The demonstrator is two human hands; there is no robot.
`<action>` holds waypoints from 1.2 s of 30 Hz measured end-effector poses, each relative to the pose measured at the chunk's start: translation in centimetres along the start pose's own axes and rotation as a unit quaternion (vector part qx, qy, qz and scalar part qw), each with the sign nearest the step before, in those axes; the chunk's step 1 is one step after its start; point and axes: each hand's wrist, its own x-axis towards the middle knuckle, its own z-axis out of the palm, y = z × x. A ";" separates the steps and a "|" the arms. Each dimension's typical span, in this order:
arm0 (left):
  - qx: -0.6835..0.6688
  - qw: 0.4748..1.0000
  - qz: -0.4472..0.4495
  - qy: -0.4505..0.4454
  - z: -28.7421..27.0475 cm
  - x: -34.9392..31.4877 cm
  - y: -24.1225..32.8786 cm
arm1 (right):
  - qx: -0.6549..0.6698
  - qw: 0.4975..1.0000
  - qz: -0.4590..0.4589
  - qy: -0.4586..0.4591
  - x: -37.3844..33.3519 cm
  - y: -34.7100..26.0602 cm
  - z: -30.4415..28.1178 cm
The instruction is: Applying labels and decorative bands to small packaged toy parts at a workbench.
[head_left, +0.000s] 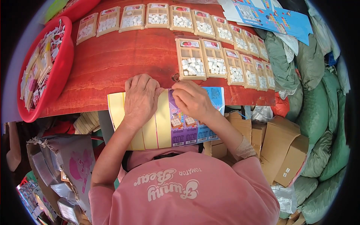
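Observation:
A sheet of printed labels [187,127] lies across the near table edge and hangs down toward my lap. Bare yellow backing strips [150,131] show on its left part, purple and blue labels on its right. My left hand [141,98] rests on the yellow part, fingers bent, thumb and forefinger closed at the sheet's top edge. Close beside it, my right hand [193,99] is closed in a pinch at the top of the purple label column. Its fingers hide exactly what lies between the tips.
Beige trays of white cubes [192,63] stand in two rows on the red table [108,71]. A red basin [69,56] of small packets sits left. Blue printed sheets [270,18] lie far right. Cardboard boxes [283,150] and green sacks [318,116] crowd the right side.

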 end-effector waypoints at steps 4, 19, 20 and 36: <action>0.001 1.000 -0.004 -0.004 0.1 -0.1 0.0 | 0.066 0.993 0.094 0.025 0.9 -0.5 -0.5; 0.037 0.999 0.028 0.018 0.2 0.0 0.1 | 0.241 0.938 0.175 -0.176 -1.8 -2.3 -9.1; 0.043 0.998 0.028 0.023 0.2 -0.3 -0.1 | 0.310 0.906 0.215 -0.193 -2.2 -2.5 -11.4; 0.020 0.975 0.209 -0.074 3.2 8.1 3.6 | 0.564 0.710 0.393 0.151 -4.3 0.8 -11.8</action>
